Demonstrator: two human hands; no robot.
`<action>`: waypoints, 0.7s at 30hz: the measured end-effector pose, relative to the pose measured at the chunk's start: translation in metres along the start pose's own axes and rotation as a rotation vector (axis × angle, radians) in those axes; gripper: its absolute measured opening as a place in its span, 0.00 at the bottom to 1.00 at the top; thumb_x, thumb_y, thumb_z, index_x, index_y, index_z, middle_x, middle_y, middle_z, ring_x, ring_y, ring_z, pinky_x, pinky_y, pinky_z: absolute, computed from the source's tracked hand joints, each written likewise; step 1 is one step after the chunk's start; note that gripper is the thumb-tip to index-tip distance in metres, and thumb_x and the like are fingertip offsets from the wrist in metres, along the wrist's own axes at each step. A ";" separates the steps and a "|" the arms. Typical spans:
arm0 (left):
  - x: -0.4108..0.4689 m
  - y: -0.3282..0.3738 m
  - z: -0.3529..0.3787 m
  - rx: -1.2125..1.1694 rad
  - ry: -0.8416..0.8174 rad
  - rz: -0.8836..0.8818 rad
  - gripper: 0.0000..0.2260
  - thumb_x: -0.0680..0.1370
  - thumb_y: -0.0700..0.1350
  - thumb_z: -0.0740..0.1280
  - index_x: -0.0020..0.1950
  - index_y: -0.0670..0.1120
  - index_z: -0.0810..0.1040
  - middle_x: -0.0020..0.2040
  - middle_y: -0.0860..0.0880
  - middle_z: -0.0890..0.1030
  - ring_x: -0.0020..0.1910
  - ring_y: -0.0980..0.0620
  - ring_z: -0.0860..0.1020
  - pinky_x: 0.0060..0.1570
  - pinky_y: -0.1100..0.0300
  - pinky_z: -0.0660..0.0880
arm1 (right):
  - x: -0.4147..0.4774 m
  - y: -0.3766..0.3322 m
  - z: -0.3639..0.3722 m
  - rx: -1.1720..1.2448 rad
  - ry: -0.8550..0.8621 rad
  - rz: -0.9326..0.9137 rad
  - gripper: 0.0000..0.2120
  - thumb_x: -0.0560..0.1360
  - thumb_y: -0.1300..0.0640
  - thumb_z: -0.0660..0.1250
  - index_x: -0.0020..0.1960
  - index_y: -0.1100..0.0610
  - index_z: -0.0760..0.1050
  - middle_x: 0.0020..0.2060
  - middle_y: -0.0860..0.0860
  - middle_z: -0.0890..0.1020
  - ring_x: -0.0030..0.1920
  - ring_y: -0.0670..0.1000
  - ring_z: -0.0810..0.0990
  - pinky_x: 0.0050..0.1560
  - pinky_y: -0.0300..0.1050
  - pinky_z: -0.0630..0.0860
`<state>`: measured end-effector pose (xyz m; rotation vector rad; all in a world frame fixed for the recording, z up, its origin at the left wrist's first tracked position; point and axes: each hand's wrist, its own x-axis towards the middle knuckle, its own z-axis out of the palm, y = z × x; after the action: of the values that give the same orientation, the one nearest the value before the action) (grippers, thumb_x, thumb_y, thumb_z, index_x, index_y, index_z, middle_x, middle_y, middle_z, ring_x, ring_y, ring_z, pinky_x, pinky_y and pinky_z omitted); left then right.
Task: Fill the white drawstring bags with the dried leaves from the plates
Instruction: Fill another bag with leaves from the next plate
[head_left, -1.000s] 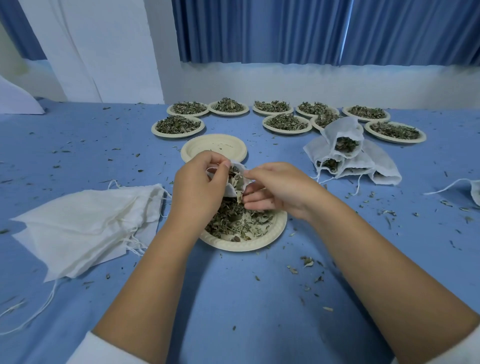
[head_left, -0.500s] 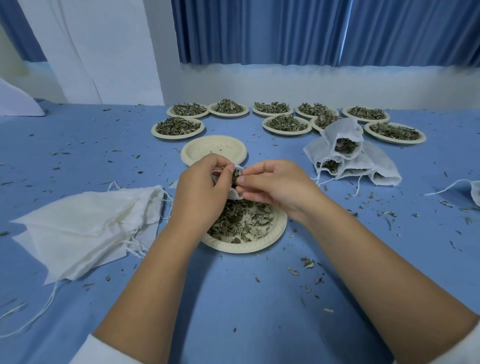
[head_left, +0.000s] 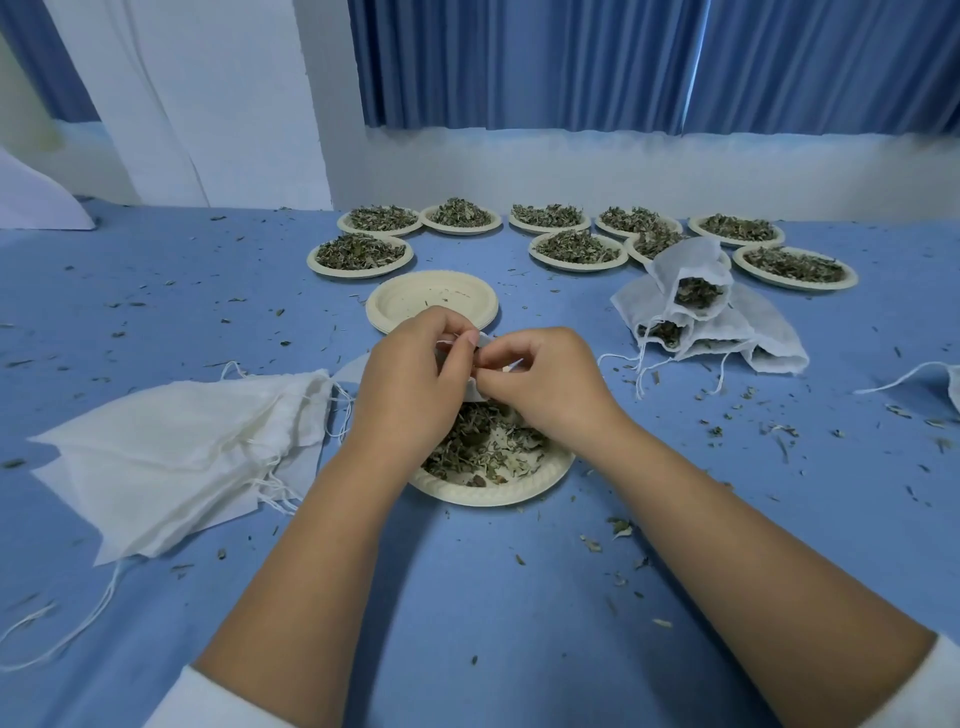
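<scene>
Above the near plate, at the middle of the blue bench, the two hands meet, with the forearms converging from the lower corners. The left hand, knuckles up, pinches the edge of a small white bag between thumb and curled fingers. The right hand, fingers likewise curled, grips the same bag from the opposite side. The bag, mostly hidden by both hands, sits just over the dried leaves on that plate. Just beyond the hands lies an empty plate, and farther back are plates heaped with leaves. A stack of flat bags lies at left and filled bags, mouths open, at right. Leaf crumbs litter the bench.
</scene>
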<state>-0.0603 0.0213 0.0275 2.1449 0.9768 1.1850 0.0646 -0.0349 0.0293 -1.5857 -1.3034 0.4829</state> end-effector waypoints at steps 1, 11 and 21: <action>0.000 0.000 0.000 0.009 0.005 0.005 0.04 0.80 0.45 0.65 0.48 0.50 0.79 0.39 0.59 0.80 0.32 0.68 0.73 0.34 0.71 0.67 | 0.000 0.000 0.000 -0.021 -0.016 -0.017 0.08 0.72 0.60 0.71 0.38 0.48 0.83 0.26 0.37 0.79 0.25 0.40 0.74 0.30 0.32 0.70; 0.001 0.004 -0.004 -0.035 0.009 0.123 0.04 0.81 0.42 0.63 0.49 0.48 0.77 0.42 0.59 0.78 0.40 0.66 0.76 0.38 0.75 0.67 | 0.010 0.005 -0.001 0.069 0.105 0.016 0.17 0.68 0.55 0.78 0.50 0.51 0.73 0.49 0.49 0.76 0.45 0.45 0.78 0.44 0.39 0.75; -0.002 0.013 -0.002 -0.219 -0.172 0.047 0.06 0.82 0.42 0.61 0.48 0.46 0.76 0.41 0.62 0.82 0.33 0.60 0.79 0.37 0.70 0.72 | 0.010 0.010 0.006 0.156 -0.040 0.043 0.17 0.73 0.67 0.67 0.28 0.52 0.73 0.20 0.43 0.73 0.21 0.39 0.71 0.22 0.31 0.67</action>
<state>-0.0584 0.0117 0.0365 2.0639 0.6925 1.0553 0.0682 -0.0222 0.0204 -1.4830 -1.2325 0.6307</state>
